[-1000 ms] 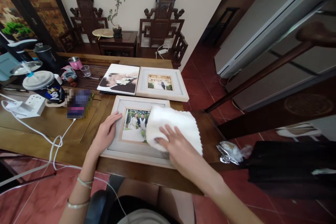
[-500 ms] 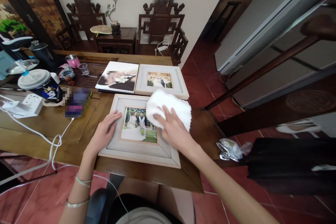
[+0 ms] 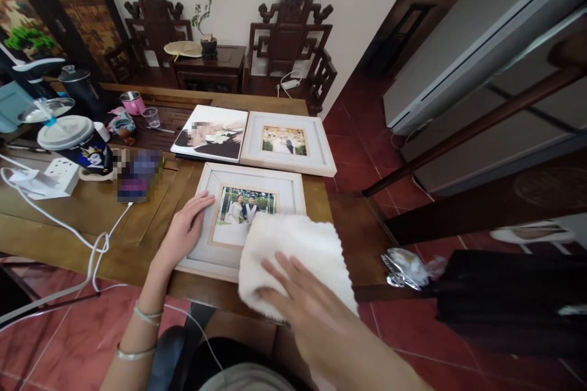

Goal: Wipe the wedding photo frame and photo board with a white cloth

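A picture frame with a pale wide border and a wedding photo lies flat on the wooden table. Across its left border rests my left hand, fingers stretched out flat on the frame, holding nothing. My right hand has hold of a white cloth with scalloped edges. The cloth lies over the frame's lower right corner, hides part of the photo and hangs past the table's front edge. My right fingers are slightly spread on top of it; the thumb is partly hidden.
Behind lie another pale picture frame and a photo panel. To the left on the table are a dark lidded cup, a phone, a power strip and white cables. A chair stands at the right.
My right hand has drawn the white cloth from the frame's upper right down toward me, over its lower right corner. The cloth is more spread out. My left hand stays on the left border.
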Demonstrator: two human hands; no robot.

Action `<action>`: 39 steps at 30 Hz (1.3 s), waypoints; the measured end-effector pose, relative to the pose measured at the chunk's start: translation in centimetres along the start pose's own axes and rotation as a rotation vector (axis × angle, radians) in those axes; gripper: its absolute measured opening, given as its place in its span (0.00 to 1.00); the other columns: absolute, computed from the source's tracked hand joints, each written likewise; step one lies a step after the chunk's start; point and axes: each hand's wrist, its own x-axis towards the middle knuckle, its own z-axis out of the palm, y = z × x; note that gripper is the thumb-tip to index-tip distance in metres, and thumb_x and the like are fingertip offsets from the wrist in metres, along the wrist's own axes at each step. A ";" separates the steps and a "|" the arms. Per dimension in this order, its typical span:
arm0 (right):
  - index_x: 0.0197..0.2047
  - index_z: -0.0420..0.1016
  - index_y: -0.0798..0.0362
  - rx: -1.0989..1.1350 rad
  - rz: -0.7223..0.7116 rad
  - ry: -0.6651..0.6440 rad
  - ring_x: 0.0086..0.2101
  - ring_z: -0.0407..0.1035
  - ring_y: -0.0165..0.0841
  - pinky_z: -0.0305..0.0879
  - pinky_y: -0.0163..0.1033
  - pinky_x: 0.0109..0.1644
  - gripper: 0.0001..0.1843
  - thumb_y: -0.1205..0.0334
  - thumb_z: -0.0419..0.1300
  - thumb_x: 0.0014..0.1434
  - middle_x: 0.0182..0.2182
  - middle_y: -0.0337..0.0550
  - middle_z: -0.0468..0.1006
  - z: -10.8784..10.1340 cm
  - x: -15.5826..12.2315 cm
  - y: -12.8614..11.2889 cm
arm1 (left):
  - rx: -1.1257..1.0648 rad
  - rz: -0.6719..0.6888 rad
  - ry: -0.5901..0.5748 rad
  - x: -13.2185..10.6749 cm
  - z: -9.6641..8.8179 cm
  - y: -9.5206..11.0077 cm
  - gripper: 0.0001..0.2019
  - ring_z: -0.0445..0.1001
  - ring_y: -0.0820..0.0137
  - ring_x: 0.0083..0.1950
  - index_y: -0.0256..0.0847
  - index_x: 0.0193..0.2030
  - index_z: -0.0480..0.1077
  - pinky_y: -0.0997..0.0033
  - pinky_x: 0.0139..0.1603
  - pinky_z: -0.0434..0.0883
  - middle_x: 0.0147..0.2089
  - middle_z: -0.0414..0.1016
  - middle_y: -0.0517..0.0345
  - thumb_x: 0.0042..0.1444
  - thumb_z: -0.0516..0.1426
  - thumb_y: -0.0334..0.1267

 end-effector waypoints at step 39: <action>0.65 0.65 0.57 -0.137 0.090 0.159 0.68 0.35 0.57 0.37 0.73 0.66 0.39 0.84 0.47 0.50 0.70 0.53 0.48 1.4 11.3 7.8 | -0.037 0.030 -0.042 -0.1 -0.3 0.0 0.18 0.60 0.63 0.69 0.43 0.58 0.70 0.50 0.70 0.58 0.61 0.72 0.51 0.66 0.46 0.32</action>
